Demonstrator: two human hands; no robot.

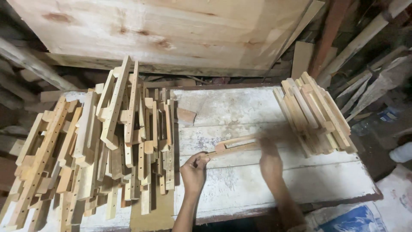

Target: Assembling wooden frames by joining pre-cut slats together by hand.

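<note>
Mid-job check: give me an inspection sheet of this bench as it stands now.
Surface: white, worn plank table, paint scuffed.
Job's things: notched wooden piece lying flat between both hands.
Clutter: big heap of drilled wooden pieces at left; smaller stack at right; small wood block near the back.
Grips: left hand pinches the piece's near end; right hand motion-blurred over the piece, its grip unclear.
Cables: nothing seen.
Surroundings: large board leaning behind, scrap timber at right.
</note>
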